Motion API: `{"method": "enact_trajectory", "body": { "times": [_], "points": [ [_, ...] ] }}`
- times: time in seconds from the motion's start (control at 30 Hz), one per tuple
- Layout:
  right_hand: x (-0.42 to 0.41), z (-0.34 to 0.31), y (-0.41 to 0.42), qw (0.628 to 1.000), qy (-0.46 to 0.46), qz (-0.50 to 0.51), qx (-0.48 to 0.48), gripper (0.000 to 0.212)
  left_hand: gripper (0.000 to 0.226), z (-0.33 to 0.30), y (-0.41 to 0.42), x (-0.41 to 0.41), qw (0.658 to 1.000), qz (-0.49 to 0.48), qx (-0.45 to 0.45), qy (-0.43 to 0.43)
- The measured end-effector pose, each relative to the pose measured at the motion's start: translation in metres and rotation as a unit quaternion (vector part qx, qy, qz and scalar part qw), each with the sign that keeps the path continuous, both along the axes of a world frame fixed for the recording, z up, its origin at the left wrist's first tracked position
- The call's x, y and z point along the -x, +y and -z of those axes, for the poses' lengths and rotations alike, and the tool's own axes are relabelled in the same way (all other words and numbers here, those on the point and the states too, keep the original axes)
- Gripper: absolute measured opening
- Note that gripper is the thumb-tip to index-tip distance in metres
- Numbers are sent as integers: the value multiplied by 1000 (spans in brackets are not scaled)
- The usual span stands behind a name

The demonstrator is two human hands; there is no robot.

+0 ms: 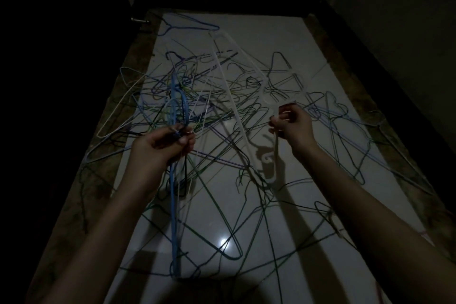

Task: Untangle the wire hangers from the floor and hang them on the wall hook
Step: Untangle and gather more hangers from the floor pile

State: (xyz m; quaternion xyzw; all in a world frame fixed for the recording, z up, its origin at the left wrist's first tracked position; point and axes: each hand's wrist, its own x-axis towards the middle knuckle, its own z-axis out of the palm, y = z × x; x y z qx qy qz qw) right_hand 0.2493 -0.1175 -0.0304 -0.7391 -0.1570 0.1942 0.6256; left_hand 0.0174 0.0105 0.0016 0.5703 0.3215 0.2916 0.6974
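both hands pinch hangers: left hand (162,145) blue hanger (175,205), right hand (292,126) white hanger (237,96)

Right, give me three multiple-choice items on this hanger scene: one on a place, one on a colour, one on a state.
1. Where does the tangled pile of hangers lie?
A. on the tiled floor
B. on a bed
C. on a wall hook

2. What colour is the thick hanger in the left hand?
A. red
B. blue
C. orange

3. What is the right hand doing?
A. resting flat on the floor
B. hanging empty
C. gripping a white hanger

Answers: 1 A, the wires spread over the glossy floor; 2 B, its wire is light blue; 3 C, the fingers close around the white wire.
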Motion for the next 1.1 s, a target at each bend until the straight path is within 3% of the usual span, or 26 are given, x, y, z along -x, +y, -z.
{"method": "enact_trajectory", "body": {
  "times": [0.27,0.5,0.9,1.1],
  "points": [
    [-6,-20,7,996,-86,7,-29,18,24,2,-2,0,999,-2,36,-4],
    [0,-40,17,990,-92,-9,-103,25,24,5,-4,-1,999,1,33,10],
    [48,-6,18,992,30,-124,0,18,22,5,-6,-11,993,-58,105,-4],
    [71,-8,23,983,26,-176,32,15,31,2,-19,-32,986,-92,137,-23]
  ]
}}
